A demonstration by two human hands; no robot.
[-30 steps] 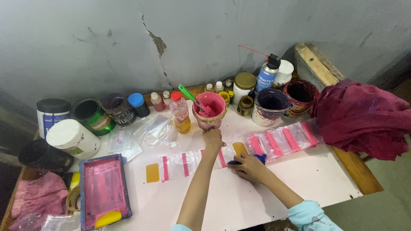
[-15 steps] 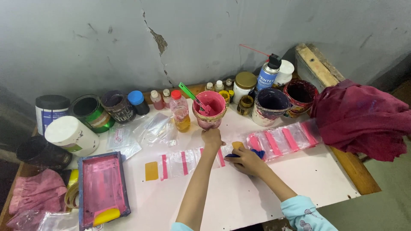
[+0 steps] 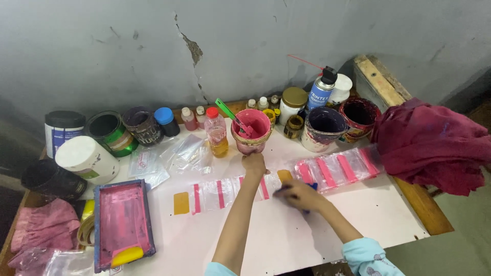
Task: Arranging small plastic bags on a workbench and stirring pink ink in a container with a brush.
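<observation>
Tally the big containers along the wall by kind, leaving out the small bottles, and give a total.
Open paint tubs and cans: 5 (green can, dark can, pink tub, purple tub, red tub)
Lidded white tubs: 2
Spray cans: 1
Total: 8

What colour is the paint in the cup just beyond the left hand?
Pink, inside the paint cup just past the left hand; the head view shows it.

Head view, steeply down, near, facing wall-side table (image 3: 358, 214)
</observation>
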